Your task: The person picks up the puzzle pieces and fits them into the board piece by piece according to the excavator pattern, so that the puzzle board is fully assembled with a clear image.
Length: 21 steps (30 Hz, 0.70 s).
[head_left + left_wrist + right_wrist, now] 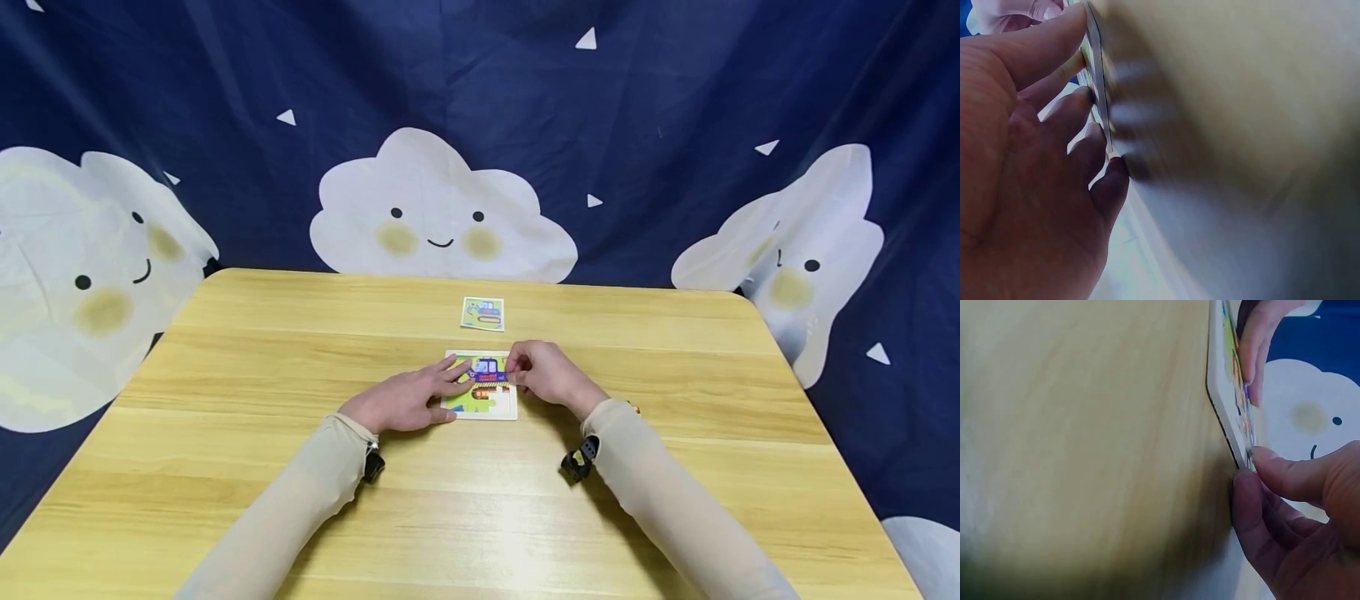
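A white-framed jigsaw puzzle board [504, 408] lies on the table, showing a blue and red digger on a green ground. Its lower right part is bare white. My left hand [408, 398] rests over the board's left side, fingers spread and fairly straight, their tips on the picture. At the right edge, my right hand [551, 375] pinches the board with curled fingers. In the right wrist view the right thumb [1285, 475] lies on the board's face and the forefinger [1249, 497] sits against its rim. Those fingers hide the picture's right part.
Beyond the board lies a small picture card [482, 313] with a similar digger. A small orange thing [636, 408] peeks out from behind the right sleeve. The wooden table [300, 333] ends at a dark blue curtain [630, 108] printed with clouds.
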Each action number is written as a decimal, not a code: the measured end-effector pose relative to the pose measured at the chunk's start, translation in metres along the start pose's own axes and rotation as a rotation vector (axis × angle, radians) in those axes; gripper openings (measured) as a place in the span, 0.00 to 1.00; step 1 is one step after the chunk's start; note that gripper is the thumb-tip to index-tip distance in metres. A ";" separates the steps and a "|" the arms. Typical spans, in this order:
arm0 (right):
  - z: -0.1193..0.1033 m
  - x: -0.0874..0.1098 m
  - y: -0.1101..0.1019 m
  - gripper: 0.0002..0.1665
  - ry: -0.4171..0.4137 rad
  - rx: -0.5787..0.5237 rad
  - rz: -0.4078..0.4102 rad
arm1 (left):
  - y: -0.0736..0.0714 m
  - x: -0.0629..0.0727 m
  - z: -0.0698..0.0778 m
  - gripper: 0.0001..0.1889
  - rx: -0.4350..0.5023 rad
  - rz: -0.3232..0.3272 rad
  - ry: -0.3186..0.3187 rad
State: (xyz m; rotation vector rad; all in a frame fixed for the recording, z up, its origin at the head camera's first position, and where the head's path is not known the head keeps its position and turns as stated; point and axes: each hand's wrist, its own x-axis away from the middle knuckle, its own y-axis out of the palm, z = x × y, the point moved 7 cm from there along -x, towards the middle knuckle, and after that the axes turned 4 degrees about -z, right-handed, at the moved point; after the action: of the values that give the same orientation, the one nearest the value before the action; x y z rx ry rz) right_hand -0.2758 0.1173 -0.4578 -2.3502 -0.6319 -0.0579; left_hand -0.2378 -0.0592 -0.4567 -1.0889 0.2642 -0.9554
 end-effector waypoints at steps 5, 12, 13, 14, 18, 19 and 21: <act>-0.004 -0.001 0.000 0.08 -0.055 0.136 0.013 | 0.000 0.000 -0.002 0.29 -0.001 -0.002 -0.012; -0.010 -0.003 0.005 0.08 -0.102 0.242 0.006 | -0.001 0.000 -0.002 0.29 0.009 0.007 -0.009; -0.010 -0.003 0.004 0.07 -0.100 0.247 0.004 | -0.001 0.000 -0.002 0.29 0.011 0.008 -0.006; -0.009 -0.003 0.004 0.06 -0.095 0.247 -0.001 | -0.001 0.000 -0.002 0.29 0.012 0.008 -0.004; -0.007 -0.002 0.002 0.05 -0.073 0.224 -0.011 | -0.001 0.000 0.000 0.29 0.019 0.008 0.004; -0.007 -0.001 0.002 0.06 -0.078 0.219 -0.008 | 0.000 0.000 -0.001 0.29 0.019 0.008 0.004; -0.008 0.001 0.001 0.07 -0.110 0.219 0.007 | -0.001 0.000 -0.001 0.29 0.021 0.008 0.005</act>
State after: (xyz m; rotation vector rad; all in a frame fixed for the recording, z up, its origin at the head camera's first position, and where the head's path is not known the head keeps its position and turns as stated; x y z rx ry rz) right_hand -0.2738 0.1120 -0.4522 -2.1543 -0.6492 0.1377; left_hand -0.2389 -0.0596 -0.4567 -1.0652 0.2619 -0.9519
